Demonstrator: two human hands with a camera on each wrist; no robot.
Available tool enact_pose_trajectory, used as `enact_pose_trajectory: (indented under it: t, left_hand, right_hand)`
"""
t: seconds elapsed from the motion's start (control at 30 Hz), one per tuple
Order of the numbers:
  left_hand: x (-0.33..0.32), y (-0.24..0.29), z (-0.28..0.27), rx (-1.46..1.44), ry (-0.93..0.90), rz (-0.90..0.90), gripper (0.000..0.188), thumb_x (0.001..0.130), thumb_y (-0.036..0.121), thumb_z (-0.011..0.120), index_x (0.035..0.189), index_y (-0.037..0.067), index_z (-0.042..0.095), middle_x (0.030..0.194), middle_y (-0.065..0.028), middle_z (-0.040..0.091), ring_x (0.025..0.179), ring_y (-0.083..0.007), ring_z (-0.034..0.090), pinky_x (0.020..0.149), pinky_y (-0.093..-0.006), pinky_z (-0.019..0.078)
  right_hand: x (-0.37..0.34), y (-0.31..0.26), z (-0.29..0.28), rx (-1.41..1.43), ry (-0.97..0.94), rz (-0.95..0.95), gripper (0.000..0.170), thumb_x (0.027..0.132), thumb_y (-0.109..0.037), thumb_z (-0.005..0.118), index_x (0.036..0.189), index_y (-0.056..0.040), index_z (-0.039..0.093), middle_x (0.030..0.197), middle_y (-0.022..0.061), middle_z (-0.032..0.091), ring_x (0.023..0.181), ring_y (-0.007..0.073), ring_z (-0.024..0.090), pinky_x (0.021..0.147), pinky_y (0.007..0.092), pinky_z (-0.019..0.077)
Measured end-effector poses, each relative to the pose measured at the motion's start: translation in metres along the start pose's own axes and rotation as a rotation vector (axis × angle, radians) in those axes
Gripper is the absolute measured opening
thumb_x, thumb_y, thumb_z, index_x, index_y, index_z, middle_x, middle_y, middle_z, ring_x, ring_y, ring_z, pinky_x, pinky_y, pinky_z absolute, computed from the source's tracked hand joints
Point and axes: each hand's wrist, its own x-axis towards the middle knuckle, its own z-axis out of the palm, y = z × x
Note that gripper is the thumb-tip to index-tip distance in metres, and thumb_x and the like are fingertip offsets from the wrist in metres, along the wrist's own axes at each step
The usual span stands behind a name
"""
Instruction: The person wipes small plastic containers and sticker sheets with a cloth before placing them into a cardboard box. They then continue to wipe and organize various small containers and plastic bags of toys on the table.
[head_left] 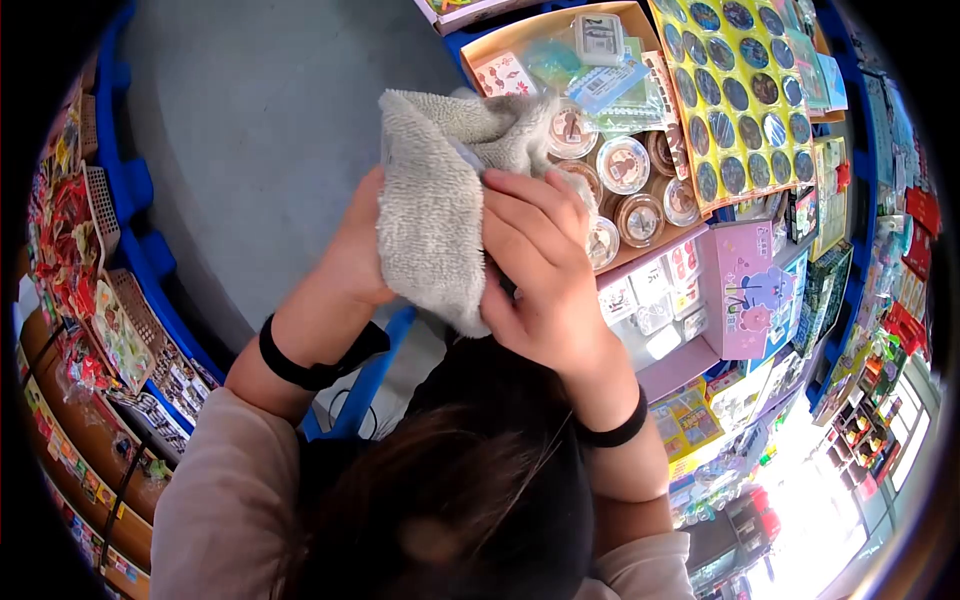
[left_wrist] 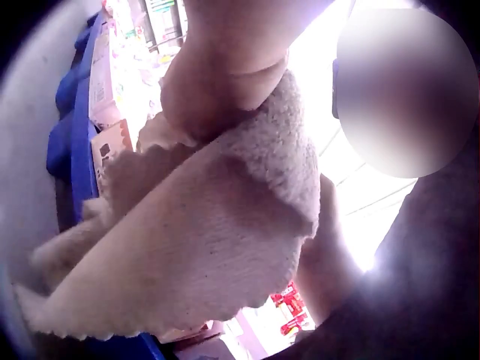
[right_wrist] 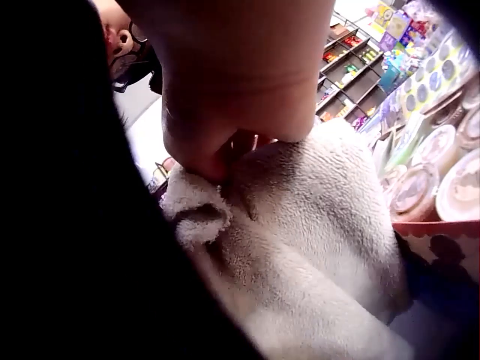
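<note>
A grey fluffy cloth (head_left: 432, 215) is bunched up between both hands, raised in front of the body. My left hand (head_left: 358, 250) grips its left side, with most of the fingers hidden behind the fabric. From the right, my right hand (head_left: 540, 265) holds the cloth with bent fingers over its edge. In the left wrist view the cloth (left_wrist: 180, 247) hangs in a wide fold below the left hand (left_wrist: 225, 97). The right wrist view has the cloth (right_wrist: 315, 217) gathered under the right hand (right_wrist: 232, 127). Whether anything lies inside the cloth, I cannot tell.
Right beside the hands stands a cardboard box (head_left: 650, 238) with several round clear-lidded tubs (head_left: 624, 165) and packaged items. A yellow sheet of round dark pieces (head_left: 710, 150) leans over it. Grey floor (head_left: 260, 120) lies to the left, past it a blue-edged shelf (head_left: 130, 190) with goods.
</note>
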Motion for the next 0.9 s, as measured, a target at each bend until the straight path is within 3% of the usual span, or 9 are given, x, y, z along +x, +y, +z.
enact_pose_trajectory:
  t: [0.2, 0.33, 0.43, 0.53, 0.6, 0.7, 0.8, 0.87, 0.9]
  left_hand:
    - [-0.012, -0.003, 0.016, 0.134, 0.071, 0.126, 0.028, 0.079, 0.004, 0.059, 0.105, -0.003, 0.053, 0.093, -0.0082, 0.060, 0.080, -0.0146, 0.060, 0.070, -0.0274, 0.0528]
    - [-0.014, -0.004, 0.021, 0.486, 0.096, 0.250, 0.031, 0.075, 0.006, 0.065, 0.103, 0.000, 0.054, 0.094, -0.0068, 0.061, 0.082, -0.0127, 0.059, 0.072, -0.0268, 0.0508]
    - [-0.018, -0.007, 0.018, 0.341, 0.130, 0.095, 0.034, 0.075, 0.007, 0.066, 0.105, 0.000, 0.052, 0.098, -0.0065, 0.059, 0.086, -0.0124, 0.058, 0.076, -0.0280, 0.0486]
    - [-0.027, -0.006, 0.023, 0.550, -0.166, 0.325, 0.041, 0.074, 0.007, 0.066, 0.111, 0.000, 0.048, 0.103, -0.0064, 0.057, 0.092, -0.0131, 0.056, 0.081, -0.0296, 0.0463]
    - [-0.027, -0.005, 0.029, 0.550, -0.165, 0.297, 0.044, 0.074, 0.006, 0.066, 0.113, 0.000, 0.047, 0.104, -0.0063, 0.056, 0.093, -0.0131, 0.055, 0.083, -0.0301, 0.0451]
    - [-0.021, -0.007, 0.033, 0.621, -0.134, 0.231, 0.048, 0.073, 0.003, 0.066, 0.116, 0.001, 0.043, 0.105, -0.0059, 0.055, 0.095, -0.0130, 0.054, 0.084, -0.0300, 0.0439]
    - [-0.019, -0.014, 0.040, 0.697, -0.167, 0.263, 0.045, 0.073, 0.003, 0.064, 0.114, 0.000, 0.045, 0.104, -0.0060, 0.056, 0.092, -0.0125, 0.054, 0.081, -0.0290, 0.0442]
    - [-0.024, -0.014, 0.032, 0.740, -0.045, 0.216, 0.041, 0.072, 0.007, 0.067, 0.108, 0.000, 0.050, 0.099, -0.0066, 0.058, 0.088, -0.0131, 0.056, 0.079, -0.0290, 0.0454]
    - [-0.024, -0.013, 0.029, 0.937, -0.143, 0.427, 0.038, 0.070, 0.010, 0.068, 0.103, 0.000, 0.053, 0.095, -0.0073, 0.060, 0.084, -0.0140, 0.057, 0.076, -0.0289, 0.0469]
  right_hand:
    - [-0.023, 0.017, -0.008, 0.473, 0.175, 0.186, 0.038, 0.073, -0.002, 0.062, 0.109, 0.0020, 0.051, 0.109, 0.0175, 0.054, 0.108, 0.0274, 0.048, 0.089, 0.0372, 0.0382]
    - [-0.020, 0.014, -0.017, 0.368, -0.069, 0.416, 0.067, 0.076, -0.020, 0.066, 0.127, 0.0025, 0.030, 0.117, 0.0154, 0.048, 0.101, 0.0230, 0.052, 0.087, 0.0311, 0.0404]
    - [-0.018, 0.015, -0.017, 0.917, -0.044, 0.990, 0.050, 0.090, -0.030, 0.045, 0.128, 0.0000, 0.033, 0.118, 0.0120, 0.049, 0.108, 0.0195, 0.047, 0.092, 0.0318, 0.0356]
    - [-0.025, 0.025, -0.019, 1.026, 0.027, 1.054, 0.045, 0.092, -0.029, 0.041, 0.124, 0.0024, 0.038, 0.115, 0.0115, 0.051, 0.103, 0.0170, 0.049, 0.090, 0.0301, 0.0381]
    - [-0.024, 0.020, -0.022, 1.104, 0.133, 1.038, 0.039, 0.091, -0.023, 0.043, 0.119, 0.0042, 0.043, 0.111, 0.0117, 0.053, 0.100, 0.0168, 0.052, 0.087, 0.0294, 0.0410]
    - [-0.022, 0.008, -0.029, 1.104, 0.395, 0.725, 0.030, 0.085, -0.010, 0.055, 0.112, 0.0016, 0.048, 0.101, 0.0069, 0.058, 0.097, 0.0126, 0.051, 0.084, 0.0275, 0.0419]
    - [-0.012, 0.007, -0.029, 0.295, 0.136, 0.145, 0.026, 0.074, -0.003, 0.062, 0.098, -0.0019, 0.056, 0.090, 0.0089, 0.059, 0.081, 0.0212, 0.054, 0.074, 0.0297, 0.0424]
    - [-0.011, 0.005, -0.017, 0.286, 0.206, 0.110, 0.021, 0.070, -0.002, 0.063, 0.091, -0.0040, 0.058, 0.082, 0.0096, 0.056, 0.073, 0.0251, 0.049, 0.068, 0.0320, 0.0397]
    - [-0.011, 0.005, -0.014, 0.262, 0.237, 0.112, 0.016, 0.073, -0.002, 0.060, 0.089, -0.0047, 0.057, 0.077, 0.0075, 0.053, 0.070, 0.0242, 0.047, 0.066, 0.0328, 0.0382]
